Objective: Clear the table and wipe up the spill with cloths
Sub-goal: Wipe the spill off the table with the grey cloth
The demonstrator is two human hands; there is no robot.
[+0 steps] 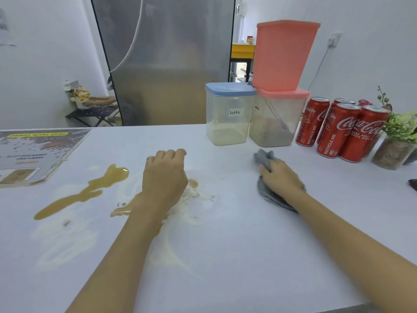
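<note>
A brown liquid spill runs across the left half of the white table, with pale smeared streaks around it. My left hand hovers over the spill's right end, its fingers curled and holding nothing that I can see. My right hand grips a crumpled grey cloth that lies on the table to the right of the spill, apart from it.
At the back right stand a blue-lidded "latte" container, two stacked pink containers, several red cola cans and a small potted plant. A printed menu board lies at the left edge.
</note>
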